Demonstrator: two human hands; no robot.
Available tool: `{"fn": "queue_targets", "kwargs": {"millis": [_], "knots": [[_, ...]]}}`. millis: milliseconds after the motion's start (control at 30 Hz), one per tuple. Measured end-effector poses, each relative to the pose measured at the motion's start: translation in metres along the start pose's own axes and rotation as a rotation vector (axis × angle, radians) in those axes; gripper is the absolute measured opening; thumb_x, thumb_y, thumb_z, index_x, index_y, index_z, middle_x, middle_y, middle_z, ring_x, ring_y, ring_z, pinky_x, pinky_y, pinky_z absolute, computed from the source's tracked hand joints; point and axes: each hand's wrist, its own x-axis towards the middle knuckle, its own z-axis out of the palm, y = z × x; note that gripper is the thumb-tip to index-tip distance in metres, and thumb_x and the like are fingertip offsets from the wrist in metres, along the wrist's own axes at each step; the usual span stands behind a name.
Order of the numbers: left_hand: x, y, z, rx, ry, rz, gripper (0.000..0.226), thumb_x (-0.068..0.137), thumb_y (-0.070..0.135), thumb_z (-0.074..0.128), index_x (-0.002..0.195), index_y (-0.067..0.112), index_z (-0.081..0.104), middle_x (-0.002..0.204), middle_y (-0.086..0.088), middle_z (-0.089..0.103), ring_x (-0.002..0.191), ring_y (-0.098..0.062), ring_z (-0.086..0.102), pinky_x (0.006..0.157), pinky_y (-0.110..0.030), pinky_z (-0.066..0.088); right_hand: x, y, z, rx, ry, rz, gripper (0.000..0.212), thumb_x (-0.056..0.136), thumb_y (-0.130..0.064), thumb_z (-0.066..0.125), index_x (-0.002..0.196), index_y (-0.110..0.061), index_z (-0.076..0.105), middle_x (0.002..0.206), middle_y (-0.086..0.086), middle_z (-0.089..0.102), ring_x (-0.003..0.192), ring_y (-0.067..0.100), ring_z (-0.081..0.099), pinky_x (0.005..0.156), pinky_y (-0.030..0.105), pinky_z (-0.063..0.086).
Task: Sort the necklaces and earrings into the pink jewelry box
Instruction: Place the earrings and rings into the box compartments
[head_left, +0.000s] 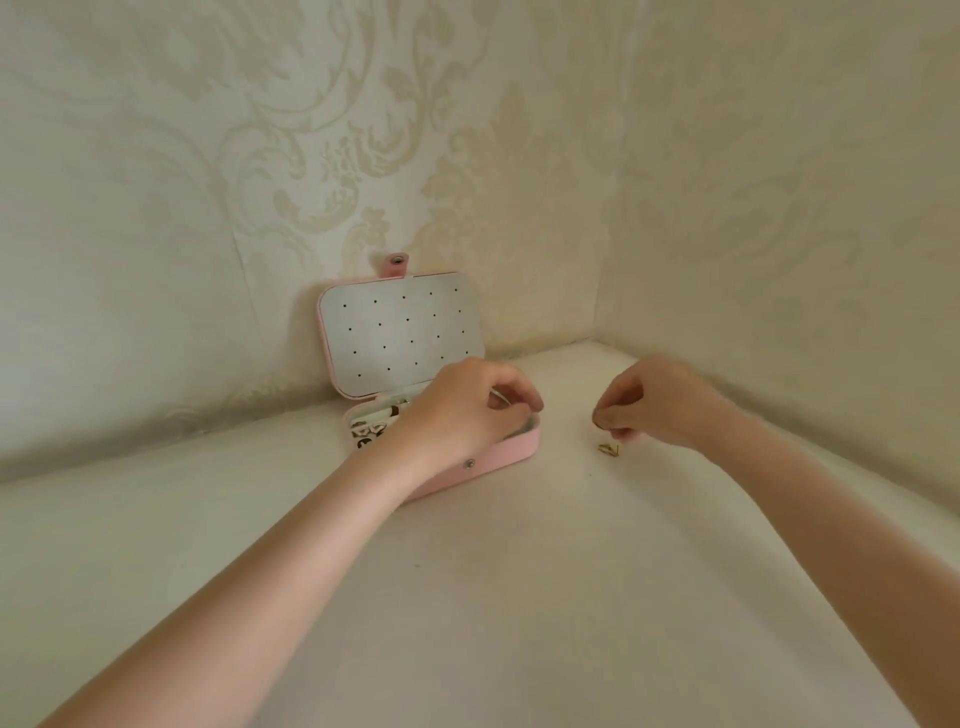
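- The pink jewelry box (511, 453) sits open on a pale surface (519, 597), in the corner where two patterned walls (208, 156) meet.
- Its lid (400, 338) stands upright against the rear wall. The white inner panel of the lid carries rows of small dark holes; no item is seen fixed in them.
- A pink snap tab (396, 264) projects above the top edge of the lid. A metal snap stud (469, 463) is set in the front wall of the box.
- The left compartments of the box tray hold several small gold-and-dark pieces (366, 434); their type cannot be told. The rest of the tray is hidden by the hand above it.
- The left hand (467, 410) is over the right part of the tray, fingers curled downward with the tips close together. Whether they pinch an item cannot be told.
- The right hand (654, 402) is to the right of the box, apart from it, fingertips pressed together in a pinch on a small dark item (598, 417), held just above the surface.
- A small gold earring (607, 449) lies on the surface directly below the right fingertips, well apart from the box.
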Motion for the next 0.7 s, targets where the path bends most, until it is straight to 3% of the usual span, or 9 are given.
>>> {"fn": "queue_targets", "kwargs": {"millis": [67,133,200,267,367,567,700], "knots": [[-0.001,0.0,0.002,-0.044,0.038,-0.019,0.01,0.084,0.018,0.06,0.09,0.023,0.067,0.09,0.01,0.067,0.076,0.0,0.061,0.071,-0.015,0.046,-0.006,-0.016,-0.004,0.427,-0.082,-0.008,0.006,0.082,-0.002,0.065,0.08,-0.001,0.071,0.069,0.009,0.069,0.062,0.014,0.064,0.065,0.018,0.054],[-0.002,0.001,0.005,-0.247,0.03,-0.079,0.013,0.086,0.015,0.062,0.097,0.012,0.067,0.095,-0.002,0.07,0.083,-0.01,0.066,0.076,-0.023,0.053,-0.01,-0.029,-0.005,0.701,-0.187,-0.034,0.007,0.084,0.001,0.061,0.082,0.002,0.068,0.067,0.009,0.068,0.06,0.011,0.066,0.06,0.015,0.054],[-0.006,0.003,0.005,-0.542,0.01,-0.157,0.017,0.086,0.007,0.062,0.101,0.001,0.065,0.095,-0.014,0.07,0.082,-0.017,0.069,0.075,-0.019,0.056,-0.011,-0.039,-0.003,0.719,-0.233,-0.064,0.009,0.085,0.001,0.059,0.082,0.002,0.067,0.066,0.01,0.069,0.059,0.01,0.066,0.058,0.014,0.052],[-0.009,0.0,0.002,-0.661,0.039,-0.197,0.011,0.084,0.002,0.062,0.095,-0.001,0.066,0.086,-0.012,0.072,0.076,-0.015,0.07,0.071,-0.016,0.055,-0.011,-0.044,0.001,0.703,-0.226,-0.078,0.008,0.085,0.0,0.061,0.081,0.001,0.067,0.066,0.01,0.069,0.058,0.011,0.066,0.057,0.014,0.052],[-0.012,-0.006,-0.005,-0.676,0.101,-0.217,0.003,0.082,0.0,0.064,0.083,0.002,0.066,0.066,-0.001,0.071,0.062,-0.008,0.068,0.061,-0.014,0.054,-0.011,-0.047,0.007,0.761,-0.217,-0.073,0.005,0.082,-0.002,0.064,0.081,0.001,0.068,0.066,0.009,0.07,0.061,0.013,0.067,0.059,0.015,0.054],[-0.015,-0.013,-0.01,-0.627,0.122,-0.227,0.004,0.082,0.007,0.066,0.084,0.004,0.068,0.075,-0.004,0.071,0.065,-0.008,0.067,0.065,-0.017,0.056,-0.007,-0.056,0.015,0.732,-0.221,-0.088,0.005,0.082,-0.002,0.065,0.08,-0.001,0.069,0.073,0.011,0.071,0.065,0.013,0.068,0.064,0.016,0.056],[-0.013,-0.015,-0.014,-0.634,0.196,-0.219,0.009,0.082,0.004,0.065,0.073,0.007,0.066,0.06,0.0,0.068,0.057,-0.006,0.064,0.059,-0.015,0.054,-0.006,-0.057,0.018,0.967,-0.286,-0.043,0.015,0.087,-0.006,0.057,0.088,0.003,0.069,0.085,0.013,0.073,0.073,0.016,0.07,0.068,0.017,0.056]]}}
